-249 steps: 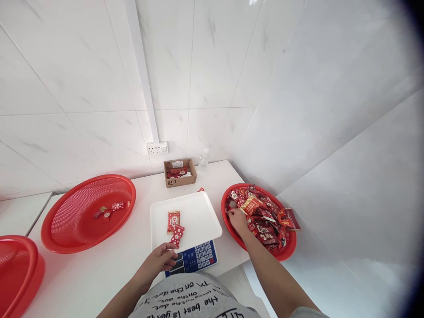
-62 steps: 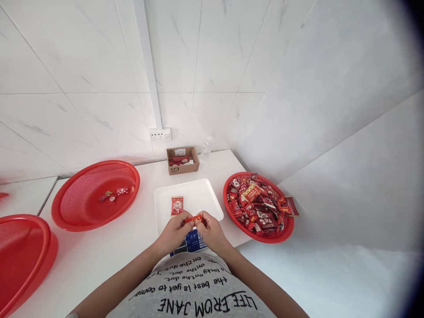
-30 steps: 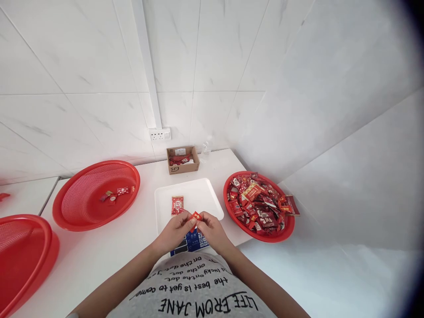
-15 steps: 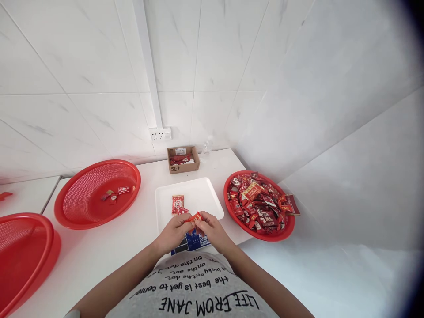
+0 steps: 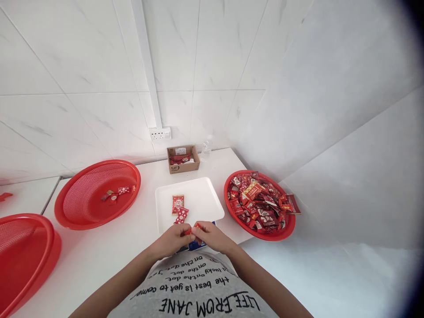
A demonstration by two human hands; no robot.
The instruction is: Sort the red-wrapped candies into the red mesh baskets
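Observation:
Close to my shirt, my left hand (image 5: 172, 240) and my right hand (image 5: 212, 236) pinch a small red candy packet (image 5: 196, 226) between them, fingertips nearly meeting. My fingers cover most of the packet. Just beyond them lies the white weighing tray (image 5: 202, 194) of a scale, bearing a larger red and white packet (image 5: 178, 204) and a smaller dotted red one (image 5: 181, 215). The scale's blue panel (image 5: 198, 245) shows partly below my hands.
At right, a red basket (image 5: 293, 227) is heaped with red packets. Left stands a red basket (image 5: 66, 212) with several small packets, and nearer another red basket (image 5: 49, 260). An open cardboard box (image 5: 190, 167) and a clear bottle (image 5: 206, 149) stand by the wall.
Both hands have drawn back slightly toward my body with the small red packet, which is now more covered by my fingers. The dotted packet on the tray shows more fully.

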